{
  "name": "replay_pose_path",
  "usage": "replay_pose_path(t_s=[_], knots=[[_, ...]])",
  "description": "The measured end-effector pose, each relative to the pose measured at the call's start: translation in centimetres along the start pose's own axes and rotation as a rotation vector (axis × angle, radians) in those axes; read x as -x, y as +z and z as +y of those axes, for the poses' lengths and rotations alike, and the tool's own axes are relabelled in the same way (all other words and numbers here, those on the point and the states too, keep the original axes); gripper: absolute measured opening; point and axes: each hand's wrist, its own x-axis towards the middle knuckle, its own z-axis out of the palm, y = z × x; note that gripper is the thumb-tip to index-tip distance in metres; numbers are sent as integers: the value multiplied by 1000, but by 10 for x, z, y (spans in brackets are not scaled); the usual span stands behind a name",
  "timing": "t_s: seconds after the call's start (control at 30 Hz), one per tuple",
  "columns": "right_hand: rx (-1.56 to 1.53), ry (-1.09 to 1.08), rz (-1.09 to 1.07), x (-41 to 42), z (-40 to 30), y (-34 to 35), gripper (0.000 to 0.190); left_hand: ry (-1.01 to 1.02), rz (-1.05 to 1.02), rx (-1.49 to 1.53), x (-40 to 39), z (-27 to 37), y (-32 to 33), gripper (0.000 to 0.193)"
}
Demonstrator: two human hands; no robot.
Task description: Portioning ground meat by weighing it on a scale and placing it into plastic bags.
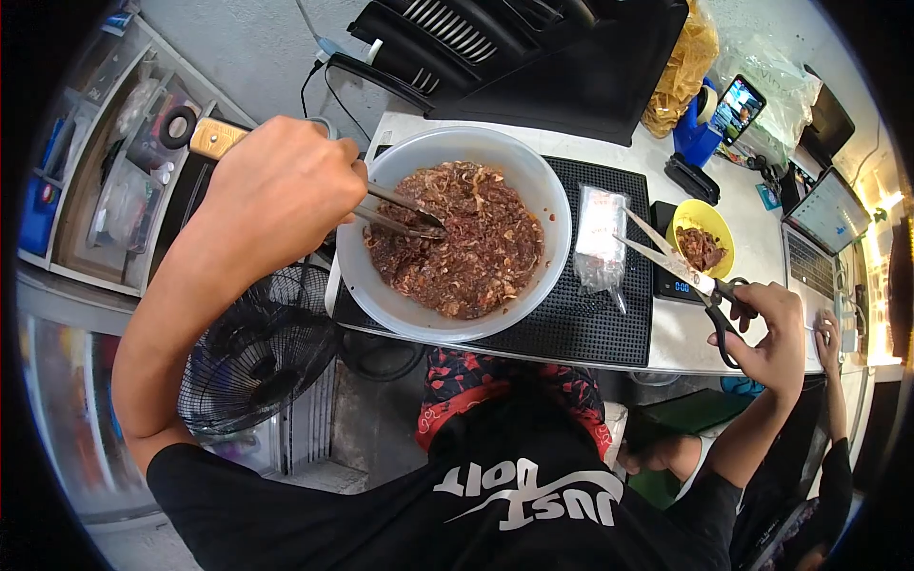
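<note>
My left hand (285, 189) grips a pair of metal tongs (393, 198); a wood-toned handle end with a rivet juts out behind the fist. The tongs' tips rest in dark, sauced raw meat (464, 250), which fills much of a large translucent plastic bowl (550, 214). In my right hand (775, 342) are black-handled scissors (689, 273), their blades apart and pointing left. Beyond the blades, a yellow bowl (721, 221) with some meat pieces (700, 250) sits on a black digital scale (664, 285). Between the two bowls lies a stack in clear plastic wrap (598, 232).
Under the large bowl is a black rubber mat (614, 328) on a white table (742, 300). A black rack (535, 78) stands behind. To the right are a phone (739, 107), a laptop (814, 243) and another person's hand (828, 339). A fan (264, 357) stands at lower left.
</note>
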Motion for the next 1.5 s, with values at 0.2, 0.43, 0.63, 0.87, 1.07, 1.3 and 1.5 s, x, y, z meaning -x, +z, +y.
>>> replay_pose_path(t_s=[0.2,0.43,0.63,0.87,1.07,1.3,1.5], knots=[[-4,8,9,0,0,3,54,16,73,3,9,-7,-3,35],[-40,88,91,-3,-2,11,50,-65,239,-20,24,-37,-39,41],[-1,11,-35,-24,-16,12,46,-77,80,95,29,-22,-38,38],[345,-199,-193,-115,-73,27,37,-131,39,77,43,-19,-5,37],[568,-348,-360,-183,-112,59,17,-146,5,146,42,-13,3,36],[503,-473,-347,-214,-91,94,14,-151,31,160,50,-22,25,37],[266,-298,-404,-189,-57,67,16,-169,99,174,60,-26,34,39]])
